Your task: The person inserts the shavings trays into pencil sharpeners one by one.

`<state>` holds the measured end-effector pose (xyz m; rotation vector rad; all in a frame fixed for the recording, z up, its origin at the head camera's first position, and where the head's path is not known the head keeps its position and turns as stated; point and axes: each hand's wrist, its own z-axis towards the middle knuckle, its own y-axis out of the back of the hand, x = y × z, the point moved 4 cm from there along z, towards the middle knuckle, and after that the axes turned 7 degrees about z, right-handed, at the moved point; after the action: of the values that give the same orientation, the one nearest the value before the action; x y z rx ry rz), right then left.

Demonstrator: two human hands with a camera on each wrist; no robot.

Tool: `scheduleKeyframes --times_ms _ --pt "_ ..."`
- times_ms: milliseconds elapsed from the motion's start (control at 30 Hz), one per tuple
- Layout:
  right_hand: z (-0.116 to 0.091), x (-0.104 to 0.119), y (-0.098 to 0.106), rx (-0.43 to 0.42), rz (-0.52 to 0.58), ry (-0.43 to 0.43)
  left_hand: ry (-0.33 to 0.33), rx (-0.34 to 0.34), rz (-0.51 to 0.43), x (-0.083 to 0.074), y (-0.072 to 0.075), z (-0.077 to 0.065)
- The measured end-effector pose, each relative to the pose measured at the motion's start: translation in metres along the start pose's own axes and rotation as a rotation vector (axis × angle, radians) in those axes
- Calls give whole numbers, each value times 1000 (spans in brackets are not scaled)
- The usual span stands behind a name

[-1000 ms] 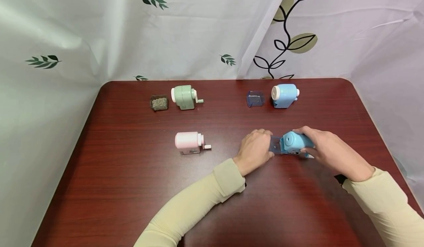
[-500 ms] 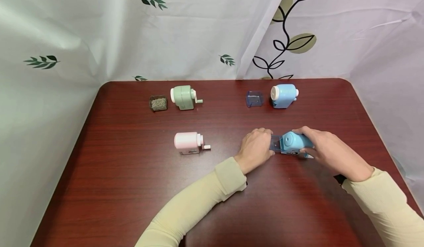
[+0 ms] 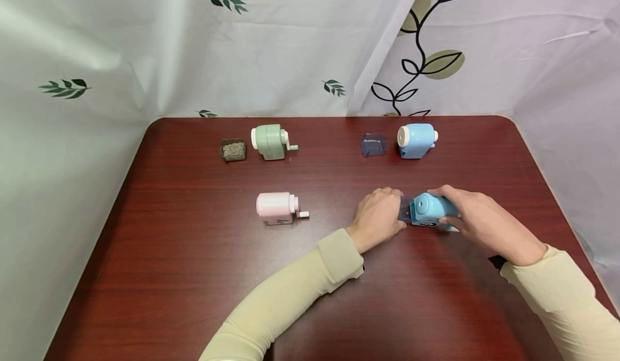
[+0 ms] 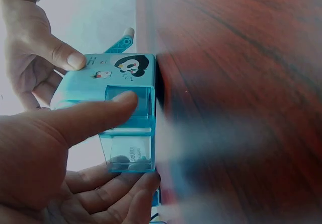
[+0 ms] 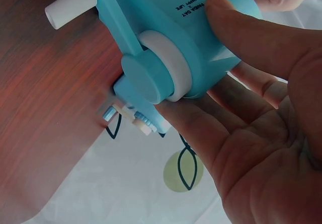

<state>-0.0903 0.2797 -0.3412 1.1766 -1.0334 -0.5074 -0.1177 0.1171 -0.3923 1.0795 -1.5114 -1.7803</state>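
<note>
A turquoise crank pencil sharpener (image 3: 432, 206) with a panda print stands on the table at the right. My right hand (image 3: 484, 221) grips its body from the right, thumb and fingers on opposite sides. In the right wrist view its crank (image 5: 116, 20) points away from the palm. A see-through blue shavings drawer (image 4: 128, 151) sticks partly out of the sharpener's left end. My left hand (image 3: 379, 216) holds that drawer, its thumb along the side and its fingers at the outer end. Dark bits lie inside the drawer. From the head view, the left fingertips are mostly hidden.
On the brown table (image 3: 194, 269) a pink sharpener (image 3: 275, 208) stands left of my hands. Farther back are a green sharpener (image 3: 269, 141), a drawer of shavings (image 3: 233, 150), a loose blue drawer (image 3: 373, 144) and a light-blue sharpener (image 3: 416, 140). A white curtain (image 3: 281, 43) hangs behind.
My left hand has shifted slightly right, and less of the drawer shows between it and the sharpener. The right hand and sharpener have stayed in place.
</note>
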Motion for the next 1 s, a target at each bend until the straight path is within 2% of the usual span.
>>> scheduleKeyframes --times_ms 367,1000 --pt "0 0 -1 4 -2 -14 -40 25 -25 -1 -1 2" --pt "0 1 -2 -22 -12 15 -51 30 -4 -4 -4 4"
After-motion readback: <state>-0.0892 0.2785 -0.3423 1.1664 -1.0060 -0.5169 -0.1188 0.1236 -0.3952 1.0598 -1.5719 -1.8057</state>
